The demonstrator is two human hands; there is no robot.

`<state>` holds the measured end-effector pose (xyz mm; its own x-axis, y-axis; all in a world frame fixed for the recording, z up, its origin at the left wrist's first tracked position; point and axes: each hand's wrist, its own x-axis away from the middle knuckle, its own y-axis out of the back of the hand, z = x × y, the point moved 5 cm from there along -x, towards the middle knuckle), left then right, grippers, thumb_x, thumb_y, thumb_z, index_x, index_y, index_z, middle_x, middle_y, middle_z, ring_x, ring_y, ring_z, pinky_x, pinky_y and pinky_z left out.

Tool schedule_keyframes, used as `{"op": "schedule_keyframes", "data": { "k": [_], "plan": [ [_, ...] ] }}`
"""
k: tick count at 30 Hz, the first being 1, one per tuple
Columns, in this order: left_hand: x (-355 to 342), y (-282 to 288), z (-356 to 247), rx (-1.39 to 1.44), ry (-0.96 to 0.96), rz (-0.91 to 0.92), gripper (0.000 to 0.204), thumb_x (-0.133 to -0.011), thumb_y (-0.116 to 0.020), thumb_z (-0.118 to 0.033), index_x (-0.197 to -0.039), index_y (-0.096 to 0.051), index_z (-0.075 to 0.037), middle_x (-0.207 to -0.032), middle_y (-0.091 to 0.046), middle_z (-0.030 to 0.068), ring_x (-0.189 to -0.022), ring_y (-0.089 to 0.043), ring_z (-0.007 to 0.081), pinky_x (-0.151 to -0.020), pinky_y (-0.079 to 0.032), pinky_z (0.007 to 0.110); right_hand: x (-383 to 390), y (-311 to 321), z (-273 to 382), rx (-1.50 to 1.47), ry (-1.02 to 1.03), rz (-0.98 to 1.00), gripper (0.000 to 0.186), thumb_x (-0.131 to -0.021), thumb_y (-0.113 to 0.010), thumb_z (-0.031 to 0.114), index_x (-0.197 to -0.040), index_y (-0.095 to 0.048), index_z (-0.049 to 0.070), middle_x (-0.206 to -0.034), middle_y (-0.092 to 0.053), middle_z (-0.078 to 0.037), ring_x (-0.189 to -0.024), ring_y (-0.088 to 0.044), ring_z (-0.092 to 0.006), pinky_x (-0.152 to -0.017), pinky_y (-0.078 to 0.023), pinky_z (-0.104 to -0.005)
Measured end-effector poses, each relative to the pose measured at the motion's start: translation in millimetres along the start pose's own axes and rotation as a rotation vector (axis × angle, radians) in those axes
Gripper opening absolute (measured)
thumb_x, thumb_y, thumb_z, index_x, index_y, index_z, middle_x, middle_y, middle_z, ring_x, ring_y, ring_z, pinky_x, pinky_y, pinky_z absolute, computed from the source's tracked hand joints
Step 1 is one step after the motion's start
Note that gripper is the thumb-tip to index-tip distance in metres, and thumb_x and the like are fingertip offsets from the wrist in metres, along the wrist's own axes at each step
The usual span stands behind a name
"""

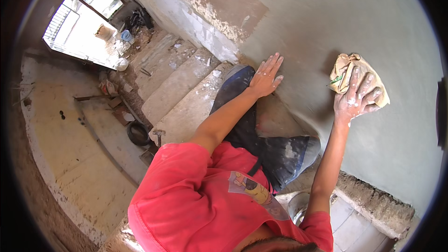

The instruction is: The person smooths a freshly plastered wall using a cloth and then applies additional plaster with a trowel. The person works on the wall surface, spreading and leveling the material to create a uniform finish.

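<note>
My right hand presses a crumpled tan paper wad flat against a grey, freshly plastered wall, fingers spread over the wad. My left hand lies open with its palm on the same wall, lower down, near the edge where the plaster meets the stairs. Both hands are dusted with white plaster. My red shirt and dark, paint-stained trousers fill the lower middle of the view.
Rough concrete stairs strewn with debris descend to the left toward a bright doorway. A black tyre-like ring lies on the floor below. A metal bucket stands by my right elbow, beside a rough ledge.
</note>
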<state>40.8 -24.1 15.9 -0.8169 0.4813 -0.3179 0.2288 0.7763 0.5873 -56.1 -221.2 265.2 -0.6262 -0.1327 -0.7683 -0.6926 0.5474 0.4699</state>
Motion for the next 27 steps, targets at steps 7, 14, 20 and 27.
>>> {"op": "schedule_keyframes", "data": {
  "k": [7, 14, 20, 27],
  "plan": [
    [-7, -6, -7, -0.001, -0.014, -0.019, 0.076, -0.107, -0.053, -0.037, -0.169, -0.018, -0.013, -0.177, -0.012, 0.0119, -0.159, -0.023, 0.0357, -0.129, -0.025, 0.052, -9, 5, -5, -0.045, 0.028, -0.040, 0.057, -0.099, -0.059, 0.060, -0.152, -0.058, 0.040, -0.173, -0.032, 0.000, -0.162, -0.014, -0.0426, -0.124, 0.012, -0.0641],
    [-2, -1, -5, -0.016, -0.007, -0.001, 0.076, -0.106, -0.053, -0.037, -0.169, -0.017, -0.013, -0.177, -0.012, 0.0118, -0.159, -0.023, 0.0352, -0.129, -0.025, 0.052, -3, 2, -3, -0.018, 0.017, -0.022, 0.055, -0.098, -0.060, 0.058, -0.151, -0.059, 0.041, -0.173, -0.033, 0.000, -0.162, -0.014, -0.0425, -0.124, 0.012, -0.0639],
    [0, 3, -4, -0.031, -0.036, -0.027, 0.075, -0.106, -0.055, -0.034, -0.167, -0.021, -0.006, -0.174, -0.018, 0.0198, -0.157, -0.027, 0.0394, -0.127, -0.026, 0.051, 1, -1, 0, -0.002, -0.011, 0.002, 0.054, -0.098, -0.060, 0.057, -0.149, -0.060, 0.041, -0.172, -0.035, 0.002, -0.161, -0.016, -0.0424, -0.124, 0.010, -0.0652],
    [-2, 13, -8, 0.089, 0.000, -0.101, 0.079, -0.105, -0.058, -0.031, -0.168, -0.017, -0.008, -0.175, -0.013, 0.0176, -0.159, -0.023, 0.0398, -0.128, -0.024, 0.053, 0, 0, 1, -0.022, -0.001, -0.019, 0.052, -0.099, -0.059, 0.057, -0.148, -0.061, 0.042, -0.172, -0.035, 0.002, -0.161, -0.017, -0.0421, -0.124, 0.007, -0.0657]
  ]
}}
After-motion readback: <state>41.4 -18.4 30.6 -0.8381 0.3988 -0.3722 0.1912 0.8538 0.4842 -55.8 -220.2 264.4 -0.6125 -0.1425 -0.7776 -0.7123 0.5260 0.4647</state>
